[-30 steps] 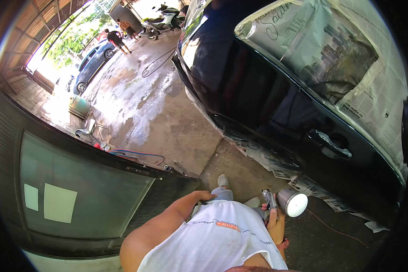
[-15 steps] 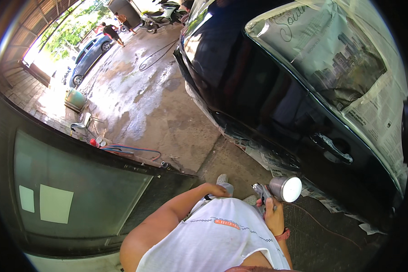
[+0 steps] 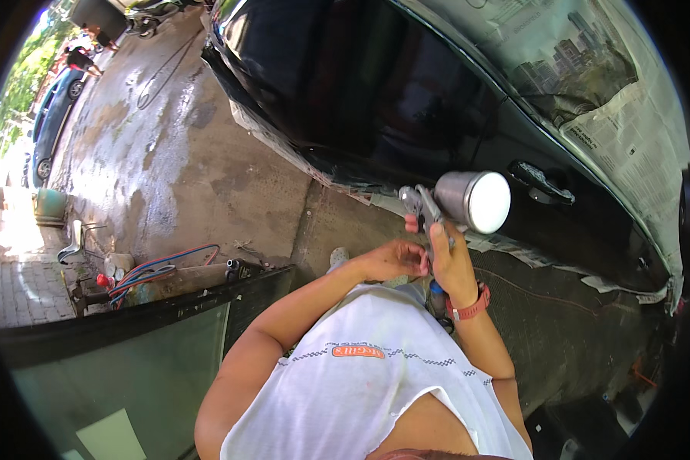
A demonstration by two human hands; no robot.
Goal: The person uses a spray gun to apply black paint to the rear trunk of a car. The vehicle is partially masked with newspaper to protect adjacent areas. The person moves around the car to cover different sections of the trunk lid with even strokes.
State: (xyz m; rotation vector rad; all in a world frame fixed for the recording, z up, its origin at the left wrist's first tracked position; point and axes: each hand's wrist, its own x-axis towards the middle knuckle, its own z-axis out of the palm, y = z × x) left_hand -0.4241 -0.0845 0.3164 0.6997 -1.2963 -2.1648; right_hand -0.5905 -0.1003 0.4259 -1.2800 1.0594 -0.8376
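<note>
My right hand (image 3: 455,264) grips a silver spray gun (image 3: 431,208) by its handle, in front of my waist. On top of the gun sits a metal cup (image 3: 454,195) with a bright white round end. Close beside the handle, my left hand (image 3: 391,261) has its fingers curled in, fingertips near or against the gun's lower part; what they pinch, if anything, is hidden. A blue-and-dark fitting (image 3: 436,290) shows just under the right hand. Beyond the gun stands a glossy black car panel (image 3: 360,84) with a door handle (image 3: 543,182).
Newspaper masking (image 3: 621,146) covers the car's window. A thin hose (image 3: 537,293) runs over the dark floor at right. At left are a glass panel in a dark frame (image 3: 130,376), coiled red and blue hoses (image 3: 165,264) and a chair (image 3: 71,241). A blue car (image 3: 54,115) stands far off.
The spray gun and right hand have come up and forward. My left hand has moved from my waist to beside the gun. The view has turned right.
</note>
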